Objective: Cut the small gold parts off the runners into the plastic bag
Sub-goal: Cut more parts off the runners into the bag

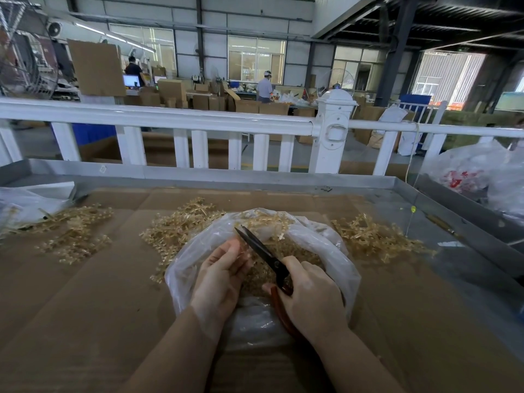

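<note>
A clear plastic bag (334,262) lies open in the middle of the cardboard-covered table, with small gold parts (300,255) heaped inside it. My left hand (221,276) is over the bag and pinches a gold runner (244,254), mostly hidden by its fingers. My right hand (309,296) grips black scissors (262,249) with red-brown handles. The blades point up and left, slightly apart, right beside my left fingertips.
Piles of gold runners lie on the cardboard at left (76,231), centre (175,228) and right (371,236). Another clear bag (25,202) lies at far left, more bags (467,171) at right. A white railing (198,120) runs behind the table's metal rim (226,175).
</note>
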{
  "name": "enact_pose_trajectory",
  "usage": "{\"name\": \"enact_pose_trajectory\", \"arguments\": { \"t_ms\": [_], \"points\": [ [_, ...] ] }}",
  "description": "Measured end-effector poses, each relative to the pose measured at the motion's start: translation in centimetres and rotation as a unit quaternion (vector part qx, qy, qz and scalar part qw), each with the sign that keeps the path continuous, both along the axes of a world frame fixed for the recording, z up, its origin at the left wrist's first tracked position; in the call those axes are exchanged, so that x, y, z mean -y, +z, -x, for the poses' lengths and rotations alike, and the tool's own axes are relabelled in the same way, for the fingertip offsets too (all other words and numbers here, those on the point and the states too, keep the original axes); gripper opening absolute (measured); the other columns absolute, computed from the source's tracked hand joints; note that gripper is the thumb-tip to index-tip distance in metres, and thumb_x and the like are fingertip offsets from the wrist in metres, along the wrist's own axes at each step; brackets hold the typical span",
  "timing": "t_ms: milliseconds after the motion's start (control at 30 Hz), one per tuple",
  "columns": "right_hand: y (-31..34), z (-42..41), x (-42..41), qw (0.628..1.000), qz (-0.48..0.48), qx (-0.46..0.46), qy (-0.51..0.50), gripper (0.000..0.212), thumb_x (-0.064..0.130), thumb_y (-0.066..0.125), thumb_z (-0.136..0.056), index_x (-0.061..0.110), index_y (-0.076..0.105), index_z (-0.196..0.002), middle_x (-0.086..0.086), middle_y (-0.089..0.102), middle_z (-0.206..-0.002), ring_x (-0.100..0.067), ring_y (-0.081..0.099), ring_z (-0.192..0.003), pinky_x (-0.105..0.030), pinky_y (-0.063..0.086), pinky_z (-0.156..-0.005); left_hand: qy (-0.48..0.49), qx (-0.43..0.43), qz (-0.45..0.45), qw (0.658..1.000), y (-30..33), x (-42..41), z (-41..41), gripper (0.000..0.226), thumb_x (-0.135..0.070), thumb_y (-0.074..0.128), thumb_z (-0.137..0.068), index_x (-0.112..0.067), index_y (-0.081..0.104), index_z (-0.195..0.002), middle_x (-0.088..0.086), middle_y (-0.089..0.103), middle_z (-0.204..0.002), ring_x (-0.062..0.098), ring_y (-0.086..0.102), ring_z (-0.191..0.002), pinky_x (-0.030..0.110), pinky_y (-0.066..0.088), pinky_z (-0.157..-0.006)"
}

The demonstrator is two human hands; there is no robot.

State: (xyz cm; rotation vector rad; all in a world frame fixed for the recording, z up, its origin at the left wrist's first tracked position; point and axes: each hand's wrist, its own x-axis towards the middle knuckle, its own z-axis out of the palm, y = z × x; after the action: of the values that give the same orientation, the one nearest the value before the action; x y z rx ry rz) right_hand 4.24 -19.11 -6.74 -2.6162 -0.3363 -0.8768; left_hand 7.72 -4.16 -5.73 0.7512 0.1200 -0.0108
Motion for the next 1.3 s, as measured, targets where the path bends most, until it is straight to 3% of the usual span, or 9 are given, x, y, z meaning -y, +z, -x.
{"name": "enact_pose_trajectory", "arguments": {
  "t_ms": [67, 133, 867, 1100, 1300],
  "points": [
    [0.01, 0.03, 0.03, 1.0, -0.004, 0.002, 0.003, 0.041, 0.053, 0.069, -0.078, 0.021, 0.065, -0.103, 0.005, 0.068, -0.083, -0.014, 0.063, -0.077, -0.024, 0.051, -0.064, 0.005, 0.007, -0.01, 1.0, 0.02, 0.12, -0.01, 0.014, 0.003, 0.051, -0.092, -0.005, 0.057, -0.082, 0.007, 0.064, -0.071, 0.01, 0.063, -0.06, 0.019, 0.055, -0.059],
    [0.04, 0.12, 0.09, 1.0, -0.014, 0.004, 0.01, 0.042, 0.055, 0.067, -0.079, 0.021, 0.065, -0.103, 0.005, 0.067, -0.083, -0.014, 0.062, -0.077, -0.024, 0.051, -0.064, 0.006, 0.007, -0.012, 1.0, 0.05, 0.23, -0.05, 0.016, 0.007, 0.049, -0.092, -0.004, 0.056, -0.082, 0.005, 0.065, -0.065, 0.009, 0.064, -0.057, 0.019, 0.056, -0.059],
    [0.16, 0.15, 0.18, 1.0, -0.024, 0.007, 0.013, 0.04, 0.057, 0.063, -0.078, 0.023, 0.063, -0.098, 0.008, 0.065, -0.08, -0.012, 0.061, -0.075, -0.024, 0.051, -0.061, 0.005, -0.014, 0.043, 0.999, -0.32, -0.26, -0.58, 0.019, 0.006, 0.049, -0.092, -0.009, 0.06, -0.096, 0.007, 0.072, -0.069, 0.01, 0.069, -0.06, 0.02, 0.057, -0.058],
    [0.42, 0.35, 0.33, 0.998, -0.022, 0.009, 0.051, 0.046, 0.062, 0.053, -0.08, 0.024, 0.063, -0.104, 0.009, 0.065, -0.087, -0.01, 0.06, -0.083, -0.022, 0.052, -0.067, 0.012, -0.014, 0.038, 0.999, -0.19, -0.18, -0.64, 0.017, 0.004, 0.049, -0.093, -0.009, 0.058, -0.087, 0.004, 0.07, -0.066, 0.011, 0.068, -0.057, 0.022, 0.057, -0.056],
    [0.37, 0.21, 0.33, 0.999, 0.004, -0.007, 0.052, 0.043, 0.056, 0.062, -0.08, 0.023, 0.061, -0.109, 0.006, 0.063, -0.093, -0.015, 0.058, -0.089, -0.028, 0.053, -0.071, 0.016, -0.031, 0.013, 0.999, 0.09, -0.09, -0.58, 0.021, 0.003, 0.044, -0.096, -0.009, 0.057, -0.085, 0.005, 0.067, -0.073, 0.012, 0.067, -0.063, 0.02, 0.057, -0.06]
  ]
}}
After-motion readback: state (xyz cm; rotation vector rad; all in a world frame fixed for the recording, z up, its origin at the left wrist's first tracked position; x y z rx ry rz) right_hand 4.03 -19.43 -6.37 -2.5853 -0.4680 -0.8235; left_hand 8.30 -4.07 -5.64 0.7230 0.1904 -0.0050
